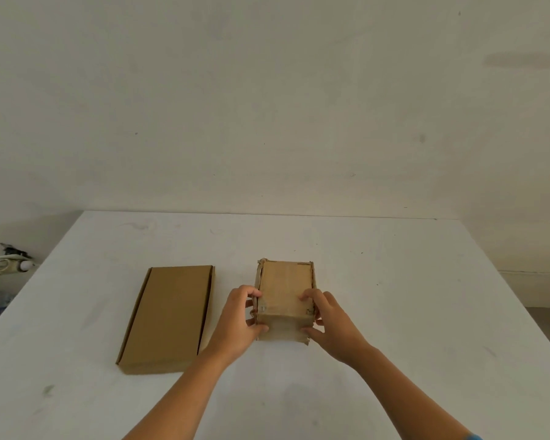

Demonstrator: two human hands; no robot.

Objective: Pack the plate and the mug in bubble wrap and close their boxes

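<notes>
While both boxes lie shut on the white bench (394, 296), the left hand (238, 325) and right hand (329, 325) clasp the small box (285, 290) at its near corners; its worn cardboard looks light but crushable, best held by the sides; the flat box (169, 315) rests just left; contents hidden.

Both hands (238, 319) (331, 322) clasp the closed small box (285, 293).

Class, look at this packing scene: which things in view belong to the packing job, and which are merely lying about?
Part of the job:
- small box, gripped by left hand and right hand
- flat box, closed, lying on the table

Just lying about:
- clutter on the floor, left of the table, too small to identify
</notes>
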